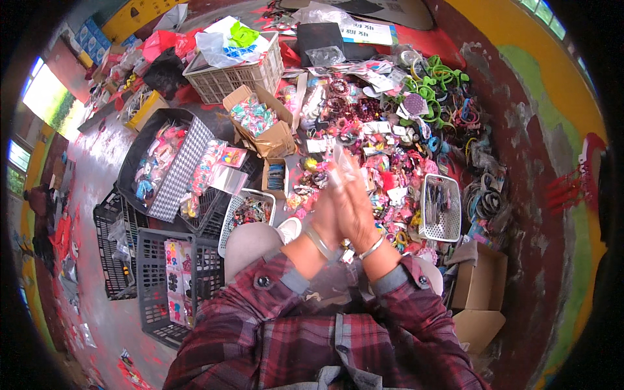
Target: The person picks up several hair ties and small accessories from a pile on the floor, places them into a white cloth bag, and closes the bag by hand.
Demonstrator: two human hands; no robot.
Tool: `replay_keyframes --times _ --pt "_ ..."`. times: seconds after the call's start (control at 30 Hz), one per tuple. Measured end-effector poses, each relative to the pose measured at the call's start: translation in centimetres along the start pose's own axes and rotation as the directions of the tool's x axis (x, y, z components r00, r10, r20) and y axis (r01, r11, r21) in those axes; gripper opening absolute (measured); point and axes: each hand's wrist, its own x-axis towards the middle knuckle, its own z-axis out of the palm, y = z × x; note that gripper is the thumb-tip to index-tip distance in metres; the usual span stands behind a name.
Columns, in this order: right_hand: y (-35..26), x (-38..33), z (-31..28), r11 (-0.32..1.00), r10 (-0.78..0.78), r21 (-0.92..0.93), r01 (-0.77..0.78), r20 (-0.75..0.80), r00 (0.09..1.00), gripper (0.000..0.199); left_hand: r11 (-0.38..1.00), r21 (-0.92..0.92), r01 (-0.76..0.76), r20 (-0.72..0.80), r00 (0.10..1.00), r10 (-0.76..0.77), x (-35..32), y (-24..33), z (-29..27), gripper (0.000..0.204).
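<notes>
In front of my body, my left hand [326,218] and my right hand [355,211] are pressed palm to palm, fingers pointing away from me. Motion smears the fingertips. A pale, filmy patch shows at the tips, but I cannot make out what lies between the palms. Beyond and beneath the hands spreads a big pile of small hair accessories [390,159] in pink, red and other colours, some on white cards. Nearest on the right is a white plastic basket [422,233] with slim dark items inside.
Left of my knee stands another white basket [227,224]. Farther left are a black crate [148,279] and a bag with a houndstooth flap [185,166]. An open carton [276,140] holds wrapped pieces. Green headbands [445,78] lie back right, an empty cardboard box [484,279] near right.
</notes>
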Motion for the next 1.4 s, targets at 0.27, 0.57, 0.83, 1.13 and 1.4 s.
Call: replay_keyframes --times 0.27,0.57,0.83,1.13,1.4 --pt "2.6 -1.1 0.1 0.964 0.175 0.219 -0.151 -0.092 0.98 0.037 0.974 -0.22 0.048 -0.112 0.991 -0.074 -0.2 2.1 4.5 0.048" --pt "2.9 1.5 -2.9 0.991 0.118 -0.039 -0.132 -0.253 0.96 0.04 0.934 -0.334 0.129 0.08 0.991 -0.108 -1.9 0.1 5.6 0.038" --pt "-2.0 -1.0 -0.3 0.981 -0.12 -0.154 0.121 0.011 0.993 0.037 0.954 -0.299 -0.035 0.17 0.981 0.089 -0.1 1.8 1.7 0.056" --pt "2.0 -0.2 -2.1 0.995 0.085 0.069 -0.077 -0.115 0.99 0.039 0.966 -0.247 0.074 -0.011 0.997 -0.079 0.0 4.1 5.4 0.056" --pt "0.2 1.4 -3.7 0.955 -0.019 -0.293 -0.045 -0.21 0.977 0.042 0.927 -0.298 0.227 0.021 0.973 -0.231 -2.5 0.3 6.1 0.046"
